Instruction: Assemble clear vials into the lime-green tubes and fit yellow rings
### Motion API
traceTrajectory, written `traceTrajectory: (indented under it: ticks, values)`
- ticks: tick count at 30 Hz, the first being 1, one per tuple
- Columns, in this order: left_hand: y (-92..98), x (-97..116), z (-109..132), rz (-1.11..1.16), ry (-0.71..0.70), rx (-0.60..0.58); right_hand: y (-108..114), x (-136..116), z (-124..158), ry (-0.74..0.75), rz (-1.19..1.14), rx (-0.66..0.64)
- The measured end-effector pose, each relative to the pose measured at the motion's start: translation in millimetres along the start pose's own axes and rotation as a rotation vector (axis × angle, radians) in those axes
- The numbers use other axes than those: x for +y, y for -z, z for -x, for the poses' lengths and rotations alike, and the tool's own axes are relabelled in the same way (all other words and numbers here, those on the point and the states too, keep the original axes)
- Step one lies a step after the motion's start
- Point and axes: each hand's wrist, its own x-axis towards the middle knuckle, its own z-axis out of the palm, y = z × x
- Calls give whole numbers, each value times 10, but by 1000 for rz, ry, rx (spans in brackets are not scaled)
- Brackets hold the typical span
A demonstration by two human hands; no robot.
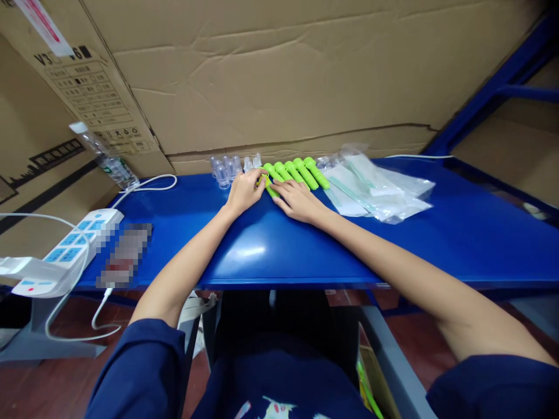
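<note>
Several lime-green plastic sticks with rounded heads (306,173) lie side by side at the back of the blue table. At the left end of this row, a lime-green stick (271,191) is between my hands, partly covered by fingers. My left hand (245,189) is closed around its upper end, where a small yellowish patch shows. My right hand (299,201) is bent over its lower part, thumb on the near side and fingers across it. Left of my hands stand several small clear plastic cups (223,174).
Clear plastic bags with white sheets (371,183) lie right of the row. A clear bottle (107,160), a white power strip (74,247) and a blurred phone (126,256) with cables are at left. Cardboard (279,75) walls the back; a blue frame (484,99) rises right.
</note>
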Motion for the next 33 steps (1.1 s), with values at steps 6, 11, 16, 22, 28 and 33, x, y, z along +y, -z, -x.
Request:
traceTrajectory:
  ticks: [6,11,16,22,28,33]
  values:
    - [32,-65,-4,-85,-27,-78,105,-71,8,27,2,-28]
    - [49,-167,-7,-58,14,-62,201,-152,26,-177,14,93]
    - [11,-243,-14,79,53,-29,53,-70,17,-269,-36,82]
    - [-49,-274,-33,243,190,29,18,-8,19,-338,-25,1]
    - [-130,-301,-45,468,326,89,111,-38,6,-393,-53,-77]
    - [-161,-280,-38,643,375,84,130,-36,-1,-376,-131,2]
